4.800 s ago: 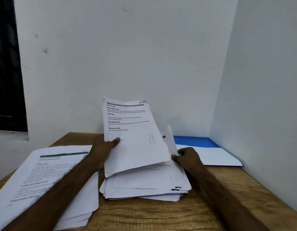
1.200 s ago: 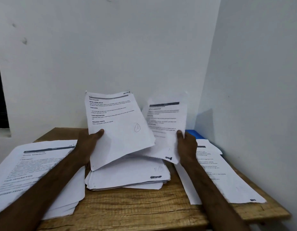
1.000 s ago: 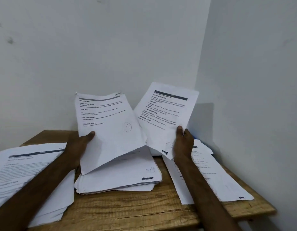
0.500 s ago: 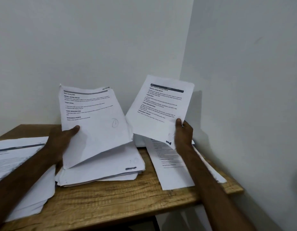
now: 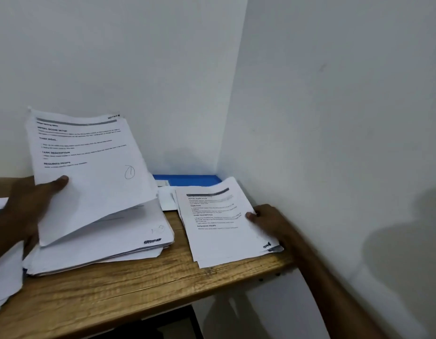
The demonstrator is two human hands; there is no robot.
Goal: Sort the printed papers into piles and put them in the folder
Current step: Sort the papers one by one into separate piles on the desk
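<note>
Both hands on printed papers at the wooden counter, corner of two white walls.

Left hand lifts a tilted sheet off the middle stack; thumb pressed on its face, the other fingers hidden behind, so their state cannot be told. Right hand rests at the right edge of the right pile, thumb tip on the top sheet, remaining fingers out of sight behind the edge. Blue folder lies flat at the far corner, partly under the right pile. A third pile sits at the near left edge, cropped.
</note>
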